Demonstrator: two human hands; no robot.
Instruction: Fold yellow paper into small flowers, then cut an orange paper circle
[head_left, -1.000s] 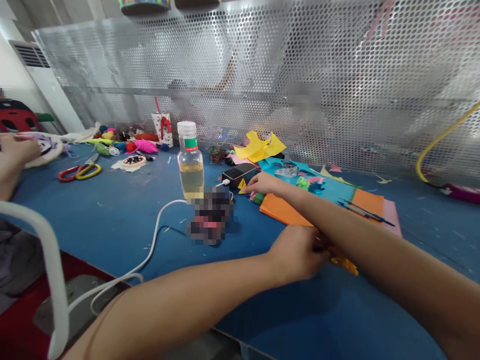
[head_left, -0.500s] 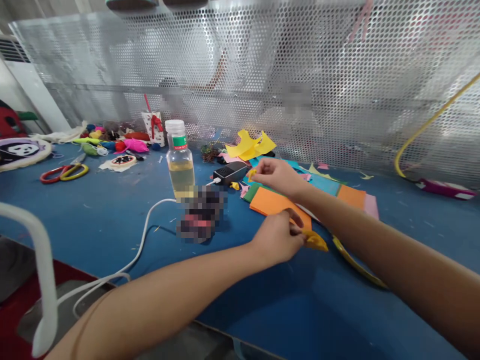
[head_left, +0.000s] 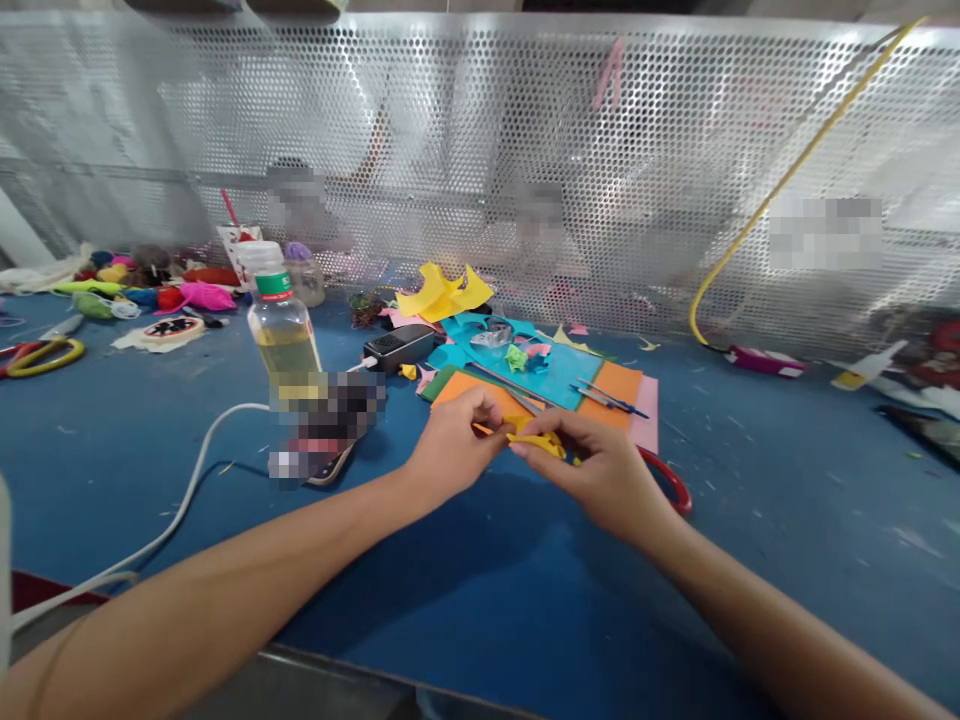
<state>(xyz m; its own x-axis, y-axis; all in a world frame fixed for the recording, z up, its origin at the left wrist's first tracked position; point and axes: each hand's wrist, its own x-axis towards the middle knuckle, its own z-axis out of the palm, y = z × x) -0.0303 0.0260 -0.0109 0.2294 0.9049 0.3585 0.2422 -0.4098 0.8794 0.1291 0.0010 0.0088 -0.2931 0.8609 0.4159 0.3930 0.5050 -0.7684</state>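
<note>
Both hands were at work over the near side of the blue desk (head_left: 450,590), on a small crumpled yellow piece (head_left: 551,442). Left hand (head_left: 454,445): fingers drawn in narrow, pinching the left end of the piece; fingertips partly hidden. Right hand (head_left: 600,465): thumb below, fingers above, gripping the right part. Piece lay between the two hands, in front of a stack of coloured sheets; could not tell whether it touched the desk.

Just beyond the hands: an orange sheet (head_left: 469,382), a blue sheet (head_left: 551,378) bearing a green crumpled scrap (head_left: 516,357), and a pink sheet (head_left: 648,420) at the right edge. Dark slim tools (head_left: 613,402) lay across the sheets. A red loop (head_left: 681,490) showed just beside the right wrist.

Left of the stack: black box (head_left: 397,345) with a white plug in its end, then a phone, blurred over (head_left: 326,430), and an upright bottle (head_left: 285,335) of pale yellow liquid. Yellow cut-outs (head_left: 442,295) sat behind the black box, near the perforated metal panel (head_left: 480,150).
</note>
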